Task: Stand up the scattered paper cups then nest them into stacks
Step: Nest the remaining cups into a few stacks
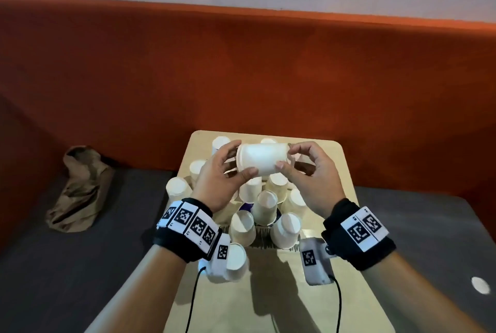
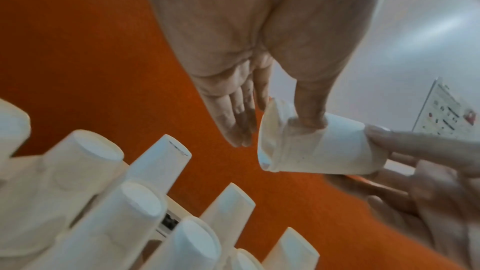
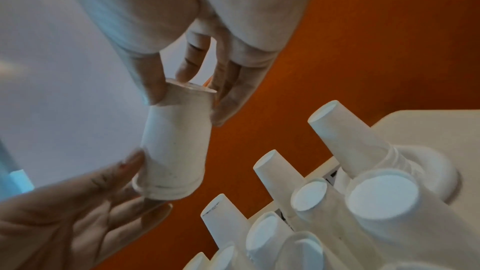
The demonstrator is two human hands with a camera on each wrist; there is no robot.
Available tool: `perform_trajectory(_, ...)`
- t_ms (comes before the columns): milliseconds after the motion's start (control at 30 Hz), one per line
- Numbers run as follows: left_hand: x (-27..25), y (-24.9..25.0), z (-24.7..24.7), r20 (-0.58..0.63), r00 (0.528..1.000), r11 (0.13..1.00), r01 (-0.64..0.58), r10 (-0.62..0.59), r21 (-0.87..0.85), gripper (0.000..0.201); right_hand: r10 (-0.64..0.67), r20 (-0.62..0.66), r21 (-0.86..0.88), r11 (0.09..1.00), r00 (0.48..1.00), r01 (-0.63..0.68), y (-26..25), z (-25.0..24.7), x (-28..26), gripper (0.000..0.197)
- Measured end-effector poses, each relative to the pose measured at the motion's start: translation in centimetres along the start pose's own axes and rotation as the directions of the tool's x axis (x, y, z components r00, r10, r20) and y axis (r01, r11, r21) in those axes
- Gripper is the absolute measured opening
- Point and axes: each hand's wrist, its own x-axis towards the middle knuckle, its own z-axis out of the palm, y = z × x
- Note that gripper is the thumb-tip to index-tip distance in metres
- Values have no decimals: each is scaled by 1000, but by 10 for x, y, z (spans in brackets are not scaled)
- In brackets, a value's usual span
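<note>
A white paper cup [image 1: 261,158] lies on its side in the air above the small wooden table [image 1: 308,303]. My left hand [image 1: 241,159] holds its rim end, thumb on the wall and fingers behind the mouth. My right hand [image 1: 286,157] pinches its base end between thumb and fingers. The left wrist view shows the cup [image 2: 324,151] under my left thumb, with my left hand [image 2: 275,130] beside its mouth. In the right wrist view the cup [image 3: 174,151] hangs from my right hand [image 3: 189,97]. Several other cups [image 1: 264,206] stand upside down beneath the hands.
Upside-down cups crowd the far half of the table, one [image 1: 236,257] close to my left wrist. A crumpled brown paper bag [image 1: 80,193] lies on the grey seat at the left. An orange backrest [image 1: 241,64] rises behind the table.
</note>
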Motion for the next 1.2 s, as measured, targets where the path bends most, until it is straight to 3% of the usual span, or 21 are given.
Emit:
perform_trajectory(100, -3, -4, -13, -62, 998, 993, 18, -11, 115, 68, -103, -6, -193, 976, 995, 100, 1, 14, 16, 22)
perform_trajectory(233, -10, -7, -35, -201, 980, 987, 48, -17, 152, 57, -287, 69, -432, 855, 955, 288, 2, 40, 36, 19)
perform_trajectory(400, -21, -14, -62, -294, 955, 964, 113, -39, 239, 54, -335, 89, -542, 774, 938, 327, 12, 74, 51, 21)
perform_trajectory(567, -26, -23, -82, -266, 962, 930, 156, -65, 333, 59, -326, 151, -594, 725, 933, 349, 17, 105, 68, 23)
perform_trajectory(900, -7, -33, -101, -184, 978, 894, 169, -99, 414, 66, -69, 261, -794, 551, 963, 254, 33, 143, 94, 18)
perform_trajectory(1200, 20, -54, -120, -182, 980, 874, 156, -80, 460, 59, 102, 281, -845, 498, 954, 196, 49, 154, 101, 26)
